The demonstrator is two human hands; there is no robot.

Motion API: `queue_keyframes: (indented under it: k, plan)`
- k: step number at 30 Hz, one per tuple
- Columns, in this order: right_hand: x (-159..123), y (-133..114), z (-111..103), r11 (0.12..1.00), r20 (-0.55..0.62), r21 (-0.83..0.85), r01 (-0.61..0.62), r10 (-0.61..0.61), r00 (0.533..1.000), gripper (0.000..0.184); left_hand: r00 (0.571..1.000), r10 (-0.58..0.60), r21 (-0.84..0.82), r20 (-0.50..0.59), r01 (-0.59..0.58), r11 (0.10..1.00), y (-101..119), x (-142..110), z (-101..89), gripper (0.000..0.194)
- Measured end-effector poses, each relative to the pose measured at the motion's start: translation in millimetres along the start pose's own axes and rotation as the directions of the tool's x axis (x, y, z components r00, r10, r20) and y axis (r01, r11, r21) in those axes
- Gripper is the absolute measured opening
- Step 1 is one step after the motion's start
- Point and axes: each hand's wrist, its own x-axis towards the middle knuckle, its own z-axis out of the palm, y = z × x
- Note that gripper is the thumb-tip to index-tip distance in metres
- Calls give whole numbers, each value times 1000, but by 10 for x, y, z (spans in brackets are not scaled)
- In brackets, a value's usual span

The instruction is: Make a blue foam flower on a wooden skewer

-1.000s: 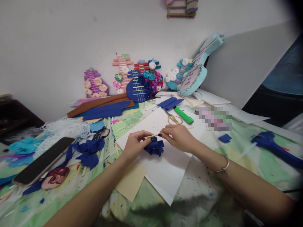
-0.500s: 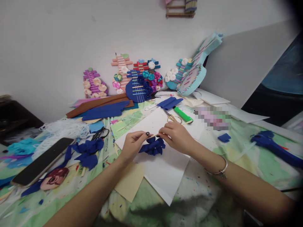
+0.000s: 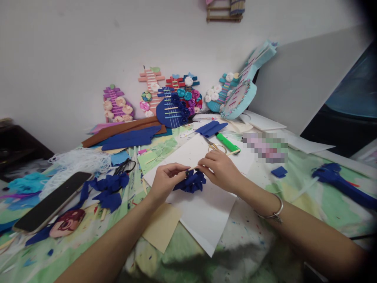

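Both my hands meet above the white paper (image 3: 203, 220) in the middle of the table. My left hand (image 3: 166, 181) pinches one end of a thin pale wooden stick (image 3: 233, 152) between thumb and fingers. My right hand (image 3: 220, 169) is closed round the same stick, whose other end sticks out past the knuckles. Just under the fingertips is a gathered strip of dark blue crepe paper (image 3: 193, 184), ruffled like a flower. Where the paper meets the stick is partly hidden by my fingers. Gold-handled scissors (image 3: 216, 147) and a green cutter (image 3: 228, 142) lie beyond my right hand.
Blue scraps (image 3: 110, 192), a phone (image 3: 54, 200) and white netting (image 3: 81, 167) lie at the left. A blue glue gun (image 3: 344, 184) is at the right. Several decorated paper guitars (image 3: 169, 114) lean against the wall, with folded blue crepe paper (image 3: 131, 138) in front.
My left thumb and fingers have shifted slightly right along the stick, closer to my right fingertips. My right hand stays almost in place.
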Motion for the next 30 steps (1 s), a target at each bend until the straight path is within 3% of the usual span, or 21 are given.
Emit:
queue_keyframes:
  k: [11,19,30]
  plan:
    - [-6,-1,1,1000,-66,-20,18,-19,998,30,994,112,2,-6,-112,994,-58,-5,-43,18]
    - [-19,6,22,998,-130,-28,55,-58,990,29,994,109,-9,14,-109,994,-18,-17,-30,13]
    - [-14,-23,-19,999,-85,-41,-5,2,996,32,996,86,69,-23,-84,994,-19,-10,-40,13]
